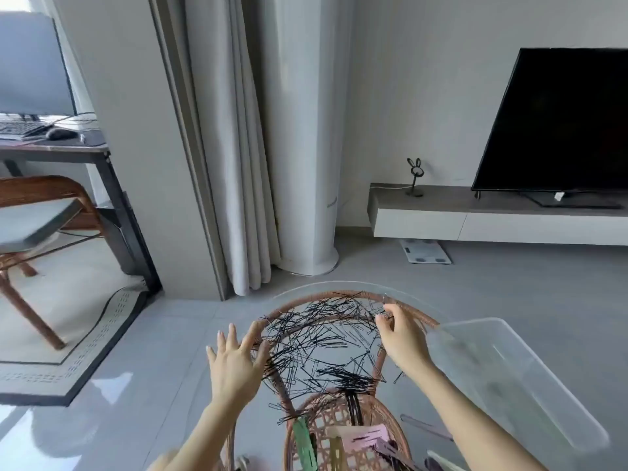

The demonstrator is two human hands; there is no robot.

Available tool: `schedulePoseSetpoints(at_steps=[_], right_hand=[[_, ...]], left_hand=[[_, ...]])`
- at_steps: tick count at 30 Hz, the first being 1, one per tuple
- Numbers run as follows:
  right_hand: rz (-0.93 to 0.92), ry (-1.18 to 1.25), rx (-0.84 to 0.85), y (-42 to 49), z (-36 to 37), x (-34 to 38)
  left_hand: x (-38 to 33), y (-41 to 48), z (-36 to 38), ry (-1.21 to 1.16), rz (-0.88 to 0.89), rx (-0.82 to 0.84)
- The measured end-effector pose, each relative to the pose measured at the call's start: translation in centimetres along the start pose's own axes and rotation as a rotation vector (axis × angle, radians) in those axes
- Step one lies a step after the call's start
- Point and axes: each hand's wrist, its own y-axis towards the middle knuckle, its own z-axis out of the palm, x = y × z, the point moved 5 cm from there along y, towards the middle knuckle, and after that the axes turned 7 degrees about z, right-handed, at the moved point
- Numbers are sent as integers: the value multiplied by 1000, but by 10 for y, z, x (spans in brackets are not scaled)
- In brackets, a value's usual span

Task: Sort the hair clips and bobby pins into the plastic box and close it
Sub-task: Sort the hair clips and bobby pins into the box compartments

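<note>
Nearest the camera, at the bottom edge, a few flat hair clips [307, 443] lie together: a green one, a tan one and a pink card or clip, partly cut off by the frame. They rest on a round glass tabletop [418, 300] whose clear rim curves across the far side, with a rattan frame [343, 295] and woven lower shelf showing through the glass. Just beyond the clips, a large scatter of black bobby pins [323, 338] is spread over the glass, thin and crisscrossed, with a denser clump toward the near middle.

On the left, the person's left hand [236, 360] hovers at the left edge of the scatter, palm down and fingers spread apart, gripping nothing; whether the fingertips touch the glass cannot be told. On the right, the right hand [397, 334] is at the far right of the pile, its thumb and fingers curled in close together over the pins near the rim; whether a pin is pinched between them cannot be told.

Right of the right forearm sits the clear plastic box [509, 375], open at the top, reaching past the table's right side. Its contents are too blurred to make out.

Farther off stand a grey curtain [234, 147] and a dark television [560, 124] on a low cabinet.
</note>
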Motion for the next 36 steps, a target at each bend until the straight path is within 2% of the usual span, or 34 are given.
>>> schedulePoseSetpoints(at_steps=[3,6,10,15,19,21,23,27,31,36], right_hand=[[51,-102,-36,23,14,-13],[185,-211,29,38,36,-35],[78,-431,36,27,67,-34],[-105,-276,155,-17,101,-1],[-140,-111,28,-22,76,10],[-125,-90,-41,6,59,2],[-98,-106,-46,46,53,-11],[16,-219,92,113,70,-29],[-72,-359,142,139,95,-21],[-269,-264,296,112,114,-5]], left_hand=[[7,21,13,90,-45,34],[5,43,26,123,-6,84],[-2,52,43,139,94,151],[-18,42,48,-48,193,121],[-13,40,34,-253,184,-16],[-7,51,30,-179,177,-64],[-3,65,34,-112,166,-12],[-8,85,49,-39,196,93],[-15,93,56,-6,205,98],[-33,108,67,1,267,162]])
